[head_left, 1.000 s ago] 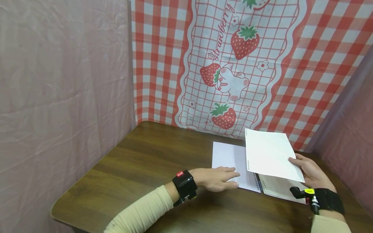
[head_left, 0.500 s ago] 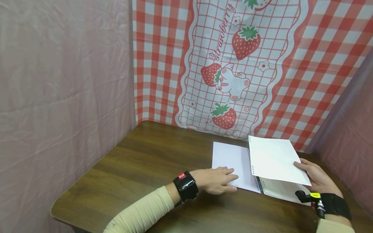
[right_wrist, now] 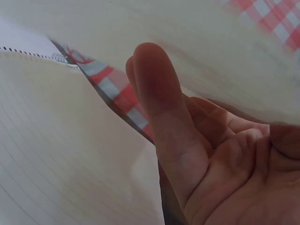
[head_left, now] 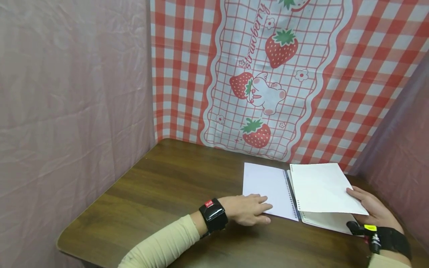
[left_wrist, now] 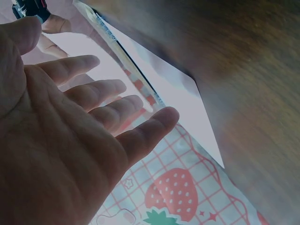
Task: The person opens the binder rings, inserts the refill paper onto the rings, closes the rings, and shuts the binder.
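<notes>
An opened spiral notebook [head_left: 268,186] lies at the right part of the table, its left side plain white. Just above its right-hand pages [head_left: 326,222], a white sheet [head_left: 326,188] with small punched holes along the left edge is held by my right hand [head_left: 375,208]. The thumb [right_wrist: 157,75] is against the sheet's right edge; lined paper shows below it in the right wrist view. My left hand [head_left: 244,209], fingers straight and spread, is over the lower left corner of the notebook. Whether it presses the page is hard to tell.
The brown wooden table [head_left: 161,186] has a rounded corner at the front left. A red checked strawberry cloth [head_left: 261,74] hangs behind it. Pink curtains [head_left: 77,111] close off both sides.
The right hand has brought the sheet to the right and lower, over the notebook's right pages, baring more of the spiral. The left hand has barely shifted.
</notes>
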`<act>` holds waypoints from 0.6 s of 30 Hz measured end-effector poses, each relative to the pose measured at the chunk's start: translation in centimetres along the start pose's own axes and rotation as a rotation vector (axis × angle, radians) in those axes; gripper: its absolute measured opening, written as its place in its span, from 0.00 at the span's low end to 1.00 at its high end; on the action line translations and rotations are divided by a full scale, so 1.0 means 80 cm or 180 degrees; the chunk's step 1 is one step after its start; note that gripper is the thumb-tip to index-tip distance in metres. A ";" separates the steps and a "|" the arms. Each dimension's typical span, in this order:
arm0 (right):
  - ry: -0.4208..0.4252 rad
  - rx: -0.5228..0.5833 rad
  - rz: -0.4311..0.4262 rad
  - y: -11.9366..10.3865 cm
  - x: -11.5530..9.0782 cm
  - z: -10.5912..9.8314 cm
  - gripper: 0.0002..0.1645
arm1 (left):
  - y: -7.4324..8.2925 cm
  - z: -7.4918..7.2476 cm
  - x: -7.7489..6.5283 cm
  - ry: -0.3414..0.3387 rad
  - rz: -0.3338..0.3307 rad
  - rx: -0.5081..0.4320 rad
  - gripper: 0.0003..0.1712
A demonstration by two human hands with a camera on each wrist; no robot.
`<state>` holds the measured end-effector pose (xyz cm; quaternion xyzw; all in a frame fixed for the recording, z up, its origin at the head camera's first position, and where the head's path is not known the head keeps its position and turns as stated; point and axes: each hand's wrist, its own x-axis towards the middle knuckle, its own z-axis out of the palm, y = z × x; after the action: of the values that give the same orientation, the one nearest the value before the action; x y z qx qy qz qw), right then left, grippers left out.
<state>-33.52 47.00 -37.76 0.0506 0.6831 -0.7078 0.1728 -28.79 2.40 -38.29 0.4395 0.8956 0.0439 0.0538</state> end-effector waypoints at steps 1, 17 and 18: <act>-0.0004 -0.0056 -0.0004 0.001 0.000 -0.001 0.13 | 0.000 0.000 0.000 -0.0002 -0.0007 -0.0002 0.35; 0.0337 -0.1552 0.0344 0.003 0.011 -0.013 0.56 | -0.002 0.006 0.002 -0.0114 -0.0081 0.0104 0.33; 0.0348 -0.1566 0.0343 0.003 0.010 -0.013 0.56 | -0.002 0.006 0.002 -0.0127 -0.0077 0.0119 0.33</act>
<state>-34.37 47.91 -38.31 0.0815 0.8394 -0.5063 0.1802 -28.95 2.46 -38.80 0.4303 0.9002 0.0178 0.0639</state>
